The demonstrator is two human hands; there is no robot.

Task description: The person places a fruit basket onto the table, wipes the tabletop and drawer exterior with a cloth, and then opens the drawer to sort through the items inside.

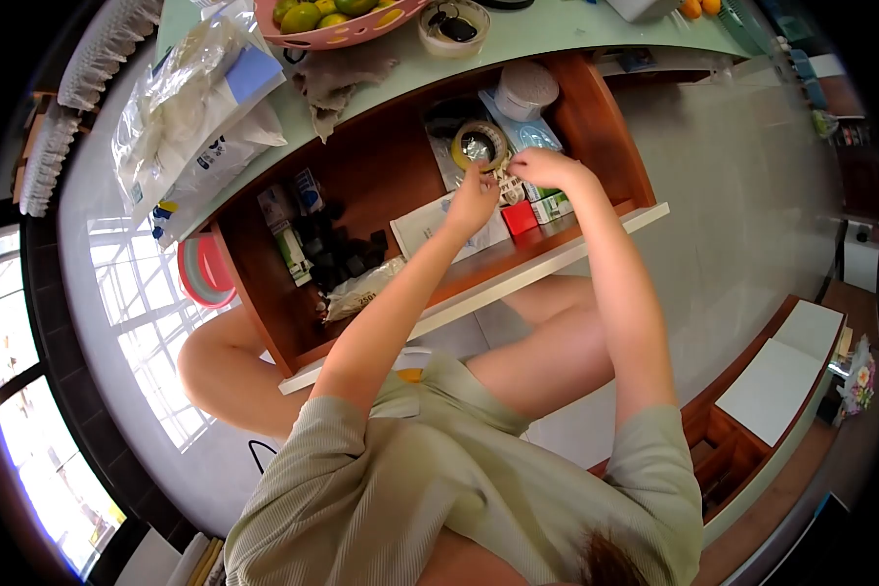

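Note:
An open wooden drawer [361, 183] holds many small things. Over its right half, my left hand [472, 203] has its fingers pinched together at a small crumpled printed item [509, 186]. My right hand [549, 168] is at the other side of that item, its fingers bent and closed; what they grip is too small to make out. Just behind the hands lies a roll of tape [479, 145]. A red box [520, 218] and a green-and-white box [553, 207] sit in front of them. A white round container [526, 90] stands at the drawer's back right.
Black objects [337, 244] and a plastic packet [361, 290] lie in the drawer's left part. On the tabletop [576, 27] are a pink fruit basket [337, 31], a plastic bag [190, 107] and a cloth [337, 83]. The drawer's front edge [479, 297] crosses above my legs.

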